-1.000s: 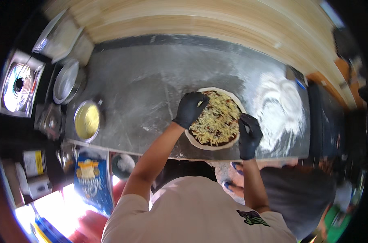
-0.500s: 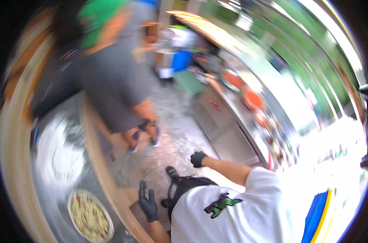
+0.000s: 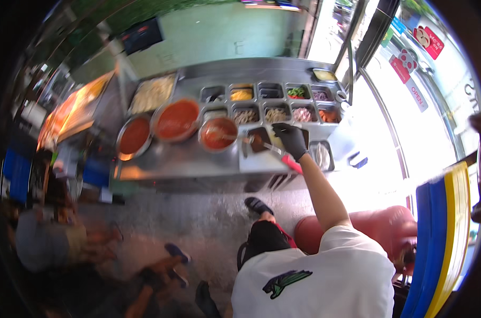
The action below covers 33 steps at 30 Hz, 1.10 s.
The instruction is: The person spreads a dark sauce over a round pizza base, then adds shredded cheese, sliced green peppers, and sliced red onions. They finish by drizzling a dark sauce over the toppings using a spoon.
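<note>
My right hand [image 3: 290,141], in a black glove, reaches over the steel counter, fingers stretched out and holding nothing I can see. It is just in front of a row of topping pans; the nearest pan holds pinkish chopped pieces [image 3: 302,115]. Below the hand lies a utensil with a red handle [image 3: 292,163], on or beside a white cutting board [image 3: 253,162]. A small bowl of red sauce [image 3: 217,139] with a utensil in it stands to the left. My left hand [image 3: 205,299], also black-gloved, hangs low near the bottom edge; its fingers are dark and unclear.
Two larger bowls of red sauce [image 3: 177,121] and a tray of pale shreds [image 3: 153,94] stand farther left on the counter. A red gas cylinder [image 3: 378,229] lies or stands at my right, near a blue panel [image 3: 434,249]. Other people [image 3: 49,233] are at the lower left.
My view has swung right, from the floured worktop with a topped dough base to the sauce and topping counter. My right arm now extends forward over it; my left hand sits lower in view.
</note>
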Each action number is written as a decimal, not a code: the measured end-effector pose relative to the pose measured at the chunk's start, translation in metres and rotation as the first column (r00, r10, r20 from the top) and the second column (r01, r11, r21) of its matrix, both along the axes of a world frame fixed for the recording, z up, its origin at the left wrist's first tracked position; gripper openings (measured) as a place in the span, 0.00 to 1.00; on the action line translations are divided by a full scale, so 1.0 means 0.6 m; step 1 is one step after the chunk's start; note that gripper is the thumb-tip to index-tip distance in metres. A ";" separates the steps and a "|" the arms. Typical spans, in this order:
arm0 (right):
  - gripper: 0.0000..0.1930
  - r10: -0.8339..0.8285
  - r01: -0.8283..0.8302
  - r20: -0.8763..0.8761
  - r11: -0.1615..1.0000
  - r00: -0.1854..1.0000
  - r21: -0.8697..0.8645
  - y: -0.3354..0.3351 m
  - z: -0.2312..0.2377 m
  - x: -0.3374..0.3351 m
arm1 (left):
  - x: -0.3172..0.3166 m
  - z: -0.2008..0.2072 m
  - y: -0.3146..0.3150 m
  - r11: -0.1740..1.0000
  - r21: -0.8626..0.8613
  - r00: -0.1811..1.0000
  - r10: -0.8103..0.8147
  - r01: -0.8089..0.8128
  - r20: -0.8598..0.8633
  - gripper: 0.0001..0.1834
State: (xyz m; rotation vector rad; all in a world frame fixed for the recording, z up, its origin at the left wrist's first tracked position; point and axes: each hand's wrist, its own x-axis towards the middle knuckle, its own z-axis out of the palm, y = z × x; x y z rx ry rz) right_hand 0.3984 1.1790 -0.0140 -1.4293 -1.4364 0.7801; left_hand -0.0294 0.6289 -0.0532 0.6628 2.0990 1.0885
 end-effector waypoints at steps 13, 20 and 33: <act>0.14 -0.084 0.057 0.727 0.996 0.682 0.063 0.603 -0.227 0.413 | 0.026 -0.017 0.717 0.995 -0.101 0.999 -0.022 0.018 -0.040 0.17; 0.13 0.155 -0.026 0.821 0.985 0.549 -0.168 0.673 -0.282 0.430 | 0.065 -0.024 0.784 0.986 -0.165 0.998 -0.043 0.036 -0.038 0.16; 0.14 0.075 0.192 0.829 0.958 0.554 -0.215 0.677 -0.302 0.439 | 0.077 -0.014 0.808 0.981 -0.189 0.998 -0.054 0.045 -0.044 0.15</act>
